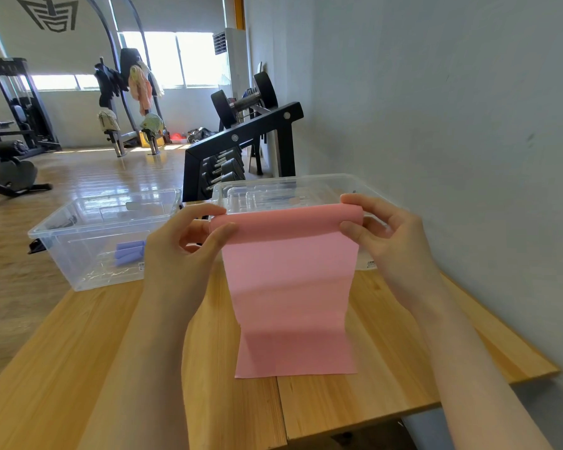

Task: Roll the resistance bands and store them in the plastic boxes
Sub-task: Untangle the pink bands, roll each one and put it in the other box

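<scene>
Both hands' fingers pinching the pink band's [290, 280] rolled top, roll ends hidden behind fingers.

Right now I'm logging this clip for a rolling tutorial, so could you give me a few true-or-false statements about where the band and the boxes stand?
1. Both hands, left hand and right hand, pinch the rolled top of the pink flat resistance band. True.
2. The pink band is fully rolled. False: a long flat tail hangs down to the light wooden table.
3. A rolled purple band lies in the left clear plastic box. True.
4. The right clear plastic box holds the purple band. False: no purple band shows inside it.
</scene>
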